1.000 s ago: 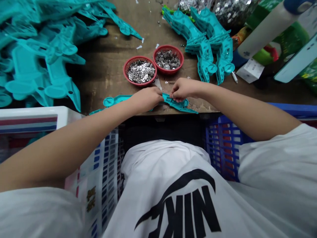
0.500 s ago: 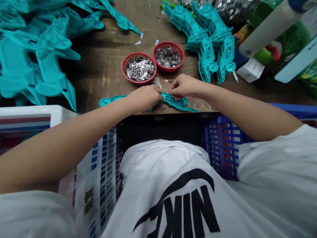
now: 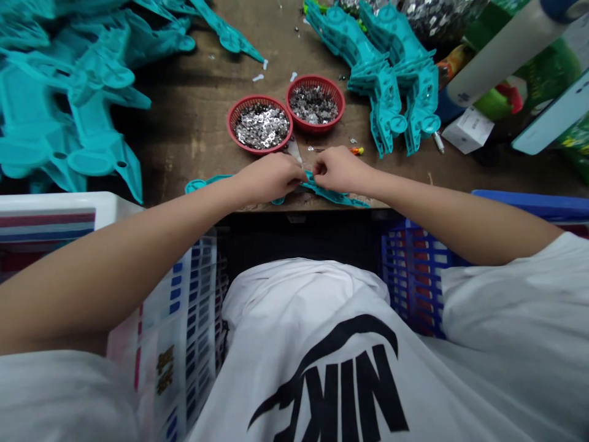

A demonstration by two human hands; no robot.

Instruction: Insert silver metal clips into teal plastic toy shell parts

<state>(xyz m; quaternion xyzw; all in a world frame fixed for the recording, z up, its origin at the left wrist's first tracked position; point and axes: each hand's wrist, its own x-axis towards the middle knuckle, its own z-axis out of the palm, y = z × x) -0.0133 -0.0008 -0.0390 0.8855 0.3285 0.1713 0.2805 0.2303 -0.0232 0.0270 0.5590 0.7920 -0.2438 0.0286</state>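
At the table's front edge, both my hands hold a flat teal plastic piece (image 3: 334, 193), whose rounded end (image 3: 196, 185) sticks out to the left. My left hand (image 3: 269, 178) grips it from above and hides its middle. My right hand (image 3: 340, 170) pinches it between fingers and thumb, close to my left hand. A pale pointed metal blade (image 3: 294, 151) lies just above my left fingers. Two red mesh baskets (image 3: 257, 97) (image 3: 315, 77) of silver sequins stand just beyond my hands.
Heaped teal plastic pieces (image 3: 87, 116) fill the table's left, and a stack (image 3: 391, 92) stands at the right. A small orange-tipped tool (image 3: 356, 150) lies nearby. A white crate (image 3: 184, 319) and a blue crate (image 3: 414, 276) sit below the wooden table's edge (image 3: 322, 209).
My right hand has moved down toward the table edge and closer to my left hand. The teal piece stays held between them, and the orange-tipped tool now shows more clearly.
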